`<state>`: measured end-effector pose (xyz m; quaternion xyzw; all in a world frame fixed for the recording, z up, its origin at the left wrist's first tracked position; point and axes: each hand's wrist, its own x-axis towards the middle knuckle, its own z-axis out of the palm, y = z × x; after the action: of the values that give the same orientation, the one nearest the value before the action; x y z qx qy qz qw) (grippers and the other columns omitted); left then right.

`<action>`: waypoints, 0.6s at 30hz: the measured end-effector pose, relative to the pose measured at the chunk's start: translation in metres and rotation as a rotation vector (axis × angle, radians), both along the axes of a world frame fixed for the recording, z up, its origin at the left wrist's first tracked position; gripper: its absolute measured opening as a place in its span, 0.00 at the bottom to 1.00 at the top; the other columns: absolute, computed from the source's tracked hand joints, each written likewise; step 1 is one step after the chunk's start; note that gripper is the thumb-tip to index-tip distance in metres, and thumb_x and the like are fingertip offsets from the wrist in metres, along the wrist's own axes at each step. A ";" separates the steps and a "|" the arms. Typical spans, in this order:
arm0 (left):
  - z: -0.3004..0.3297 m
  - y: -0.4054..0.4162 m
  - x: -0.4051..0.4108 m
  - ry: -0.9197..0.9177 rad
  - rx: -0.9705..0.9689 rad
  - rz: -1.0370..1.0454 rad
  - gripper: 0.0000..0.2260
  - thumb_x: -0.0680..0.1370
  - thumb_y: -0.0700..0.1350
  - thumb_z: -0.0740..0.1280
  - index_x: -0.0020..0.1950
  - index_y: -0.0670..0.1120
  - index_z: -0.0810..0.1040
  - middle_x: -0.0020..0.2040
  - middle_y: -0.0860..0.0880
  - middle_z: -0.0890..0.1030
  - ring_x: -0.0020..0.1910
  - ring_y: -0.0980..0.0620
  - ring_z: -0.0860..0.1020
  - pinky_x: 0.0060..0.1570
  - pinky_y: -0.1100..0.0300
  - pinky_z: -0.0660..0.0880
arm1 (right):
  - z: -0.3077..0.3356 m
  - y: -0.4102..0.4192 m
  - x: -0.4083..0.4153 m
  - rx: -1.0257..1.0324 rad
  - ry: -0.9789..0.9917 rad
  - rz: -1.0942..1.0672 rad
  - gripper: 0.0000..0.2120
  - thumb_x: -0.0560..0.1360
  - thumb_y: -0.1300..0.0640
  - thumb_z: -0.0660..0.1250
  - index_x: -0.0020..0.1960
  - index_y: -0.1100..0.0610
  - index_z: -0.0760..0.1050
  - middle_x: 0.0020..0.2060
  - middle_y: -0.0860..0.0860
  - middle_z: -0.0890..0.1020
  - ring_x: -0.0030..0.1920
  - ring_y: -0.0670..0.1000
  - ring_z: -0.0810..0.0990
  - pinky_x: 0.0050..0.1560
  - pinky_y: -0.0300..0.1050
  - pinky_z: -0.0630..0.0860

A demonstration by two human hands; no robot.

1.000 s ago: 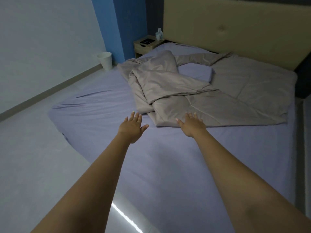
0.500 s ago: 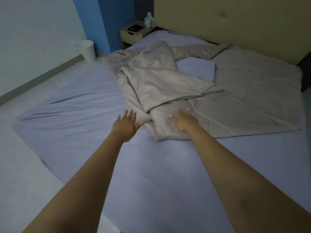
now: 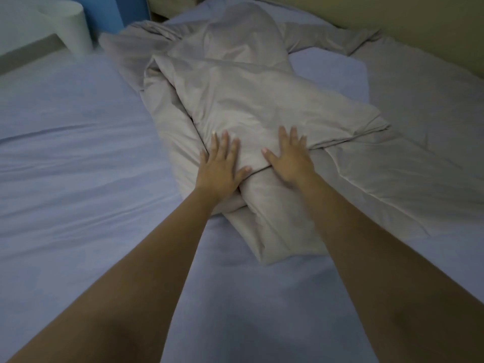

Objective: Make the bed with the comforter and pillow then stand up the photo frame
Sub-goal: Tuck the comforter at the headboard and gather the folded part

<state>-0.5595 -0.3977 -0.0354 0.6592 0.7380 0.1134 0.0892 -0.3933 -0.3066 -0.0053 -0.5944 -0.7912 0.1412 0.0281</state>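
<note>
- White plastic formed the waste bin (image 3: 69, 27) that was seen at the far left, on the floor beside the bed's edge, with a blue wall panel (image 3: 117, 11) just to its right.
- Lavender sheeting (image 3: 65, 166) was spread over the mattress and was lightly creased on the left side.
- The left hand (image 3: 220, 169) was laid palm down on the near left edge of the bunched fold, with the fingers straight and slightly fanned, nothing being gripped.
- The comforter (image 3: 248, 100), grey-beige, was found crumpled in a thick folded heap in the middle of the bed, one narrow end trailing toward the viewer between the two forearms.
- The right hand (image 3: 290, 158) was pressed flat on the same fold just beside the left one, the fingers extended and the thumb spread, no fabric being pinched.
- A patch of lavender, either pillow or bare sheet, could be seen behind the heap at the right; which of the two could not be told.
- The rest of the comforter was spread flatter over the right side of the bed, up to the beige padded headboard (image 3: 419, 24).
- A wooden nightstand (image 3: 167, 3) was partly visible at the top edge.
</note>
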 end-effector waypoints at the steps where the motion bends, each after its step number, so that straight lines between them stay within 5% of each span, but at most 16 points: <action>1: -0.010 0.011 0.000 0.029 0.026 0.004 0.35 0.78 0.67 0.49 0.79 0.52 0.44 0.79 0.46 0.40 0.77 0.42 0.38 0.73 0.39 0.43 | -0.008 0.011 0.000 0.035 -0.022 0.002 0.39 0.75 0.32 0.53 0.78 0.46 0.42 0.78 0.53 0.42 0.77 0.62 0.40 0.75 0.58 0.44; 5: -0.059 0.034 0.004 0.129 0.012 -0.042 0.40 0.71 0.74 0.42 0.79 0.57 0.43 0.79 0.46 0.39 0.77 0.40 0.37 0.70 0.34 0.38 | -0.054 0.035 0.001 -0.043 -0.098 0.096 0.38 0.76 0.33 0.53 0.78 0.45 0.38 0.78 0.52 0.40 0.77 0.60 0.38 0.74 0.60 0.41; 9: -0.096 0.031 0.014 0.136 -0.051 -0.076 0.31 0.80 0.65 0.46 0.79 0.51 0.51 0.80 0.44 0.45 0.78 0.43 0.41 0.72 0.40 0.36 | -0.100 0.028 -0.005 -0.053 -0.123 0.134 0.27 0.83 0.47 0.48 0.79 0.53 0.46 0.78 0.53 0.50 0.77 0.59 0.45 0.74 0.59 0.45; 13: -0.085 0.027 0.023 0.180 -0.107 -0.120 0.29 0.83 0.58 0.43 0.78 0.43 0.56 0.79 0.42 0.54 0.78 0.42 0.48 0.75 0.46 0.40 | -0.091 0.008 -0.007 0.007 -0.058 0.123 0.22 0.84 0.54 0.49 0.75 0.61 0.58 0.75 0.59 0.60 0.75 0.59 0.55 0.72 0.56 0.54; 16: -0.062 0.002 0.035 0.090 -0.162 -0.120 0.37 0.77 0.60 0.34 0.76 0.39 0.61 0.77 0.40 0.59 0.77 0.41 0.53 0.75 0.50 0.45 | -0.075 -0.014 0.005 -0.054 -0.077 0.153 0.22 0.84 0.54 0.49 0.74 0.62 0.60 0.74 0.60 0.63 0.75 0.58 0.57 0.72 0.54 0.58; 18: -0.048 -0.026 0.047 0.140 -0.235 -0.146 0.32 0.81 0.58 0.40 0.76 0.39 0.61 0.77 0.40 0.59 0.77 0.41 0.54 0.75 0.51 0.46 | -0.067 -0.038 0.019 -0.087 -0.094 0.176 0.22 0.84 0.54 0.49 0.75 0.62 0.61 0.74 0.58 0.63 0.75 0.58 0.58 0.72 0.54 0.59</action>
<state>-0.5123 -0.4237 -0.0832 0.7025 0.7006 -0.0268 0.1221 -0.3747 -0.3449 -0.0718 -0.5292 -0.8340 0.1492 -0.0472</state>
